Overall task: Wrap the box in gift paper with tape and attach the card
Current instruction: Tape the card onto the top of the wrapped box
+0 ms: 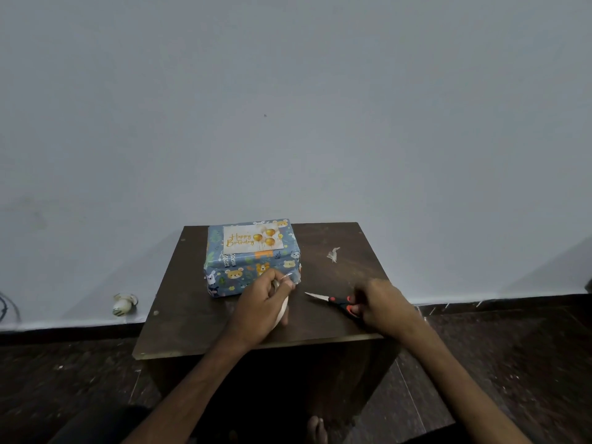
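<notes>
A box (250, 267) wrapped in blue animal-print gift paper sits at the back left of a dark wooden table (192, 315). A white "Happy Birthday" card (246, 240) with gold balloons lies on its top. My left hand (262, 302) grips a roll of clear tape (283, 307) just in front of the box's near right corner, with a short strip of tape pulled out toward the box. My right hand (381, 302) is on the red-and-black handles of a pair of scissors (333, 299) that lie on the table, blades pointing left.
A crumpled scrap of tape (333, 254) lies on the table to the right of the box. A small white-and-green object (123, 304) sits on the floor by the wall at left. A bare foot (317, 429) shows below the table.
</notes>
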